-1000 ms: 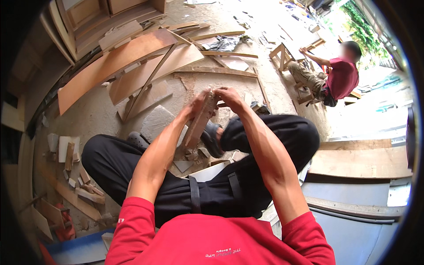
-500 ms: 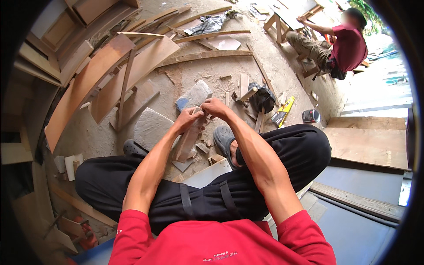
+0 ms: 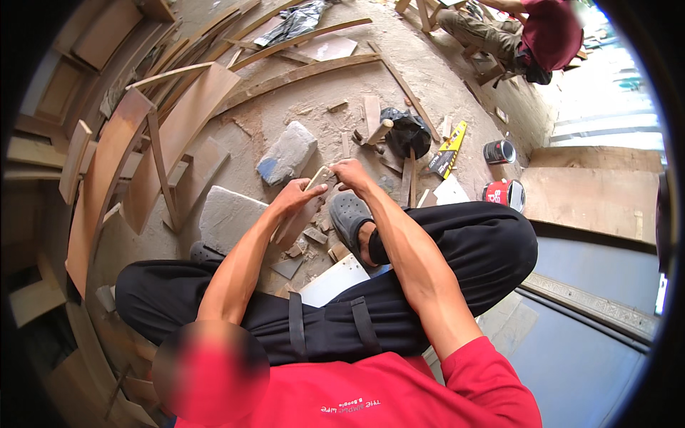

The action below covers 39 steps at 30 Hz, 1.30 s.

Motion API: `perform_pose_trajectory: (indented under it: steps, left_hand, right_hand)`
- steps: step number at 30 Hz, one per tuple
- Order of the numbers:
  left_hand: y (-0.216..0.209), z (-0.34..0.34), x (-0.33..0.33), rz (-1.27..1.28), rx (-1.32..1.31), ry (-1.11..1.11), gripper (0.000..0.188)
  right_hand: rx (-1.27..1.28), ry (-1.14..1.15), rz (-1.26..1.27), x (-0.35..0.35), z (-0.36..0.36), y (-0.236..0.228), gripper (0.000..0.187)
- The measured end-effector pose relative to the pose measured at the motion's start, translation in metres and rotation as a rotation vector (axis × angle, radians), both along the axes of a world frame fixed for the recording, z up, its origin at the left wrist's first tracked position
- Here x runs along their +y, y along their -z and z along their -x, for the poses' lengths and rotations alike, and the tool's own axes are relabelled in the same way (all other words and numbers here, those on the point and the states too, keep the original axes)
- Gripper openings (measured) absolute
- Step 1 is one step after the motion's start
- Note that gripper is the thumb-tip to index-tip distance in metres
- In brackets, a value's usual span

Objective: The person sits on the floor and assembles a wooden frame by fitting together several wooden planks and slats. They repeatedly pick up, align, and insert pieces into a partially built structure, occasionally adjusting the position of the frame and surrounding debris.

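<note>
Board (image 3: 298, 220), brown and narrow, slants in front of the person's lap, its upper end at the hands and its lower end toward the scraps of wood (image 3: 315, 235) on the floor. The left hand (image 3: 293, 197) is closed on it near the upper end, thumb along the top. The right hand (image 3: 349, 174) is just beside, its fingers bent in at the same end; whether they grip the wood or only touch it, I cannot tell. Under the right forearm is a grey shoe (image 3: 349, 214) with holes in it. Beyond the hands lies a pale block (image 3: 290, 151) with a blue patch, and left of the board a wider pale slab (image 3: 235, 217) lies near the left knee. A white panel (image 3: 335, 281) sits between the legs. Farther off to the right are a hammer (image 3: 379, 133), a black plastic bag (image 3: 407, 132), a yellow and black flat tool (image 3: 450, 151) and two cans, one dark (image 3: 498, 151), one red (image 3: 495, 192). Long planks (image 3: 175, 150) lean and lie at the left. A co-worker in a dark red shirt (image 3: 551, 37) sits at the upper right.
</note>
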<state>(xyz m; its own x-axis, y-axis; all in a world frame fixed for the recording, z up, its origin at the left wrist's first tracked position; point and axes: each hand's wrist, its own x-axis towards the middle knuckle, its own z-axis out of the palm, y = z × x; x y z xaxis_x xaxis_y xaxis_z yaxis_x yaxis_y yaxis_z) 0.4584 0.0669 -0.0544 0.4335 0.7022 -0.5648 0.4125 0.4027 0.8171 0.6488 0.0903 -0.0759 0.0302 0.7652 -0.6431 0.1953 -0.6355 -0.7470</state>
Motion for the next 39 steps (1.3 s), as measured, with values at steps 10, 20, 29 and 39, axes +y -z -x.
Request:
perform_pose_trajectory:
  steps: [10,20,29,39]
  left_hand:
    - [-0.011,-0.029,0.001,-0.251,0.397,0.252,0.079]
    - [-0.017,-0.031,0.008,-0.457,0.494,0.486,0.070]
    - [-0.014,-0.034,0.001,-0.578,0.428,0.425,0.066]
    - [-0.039,-0.054,0.004,-0.627,0.382,0.388,0.071]
  right_hand:
    - [-0.280,0.066,-0.096,-0.018,-0.069,0.013,0.044]
    - [-0.432,-0.413,-0.128,-0.044,-0.095,-0.022,0.082]
    - [-0.671,-0.512,-0.074,-0.051,-0.088,-0.066,0.084]
    - [-0.724,-0.463,-0.048,-0.043,-0.104,-0.100,0.086]
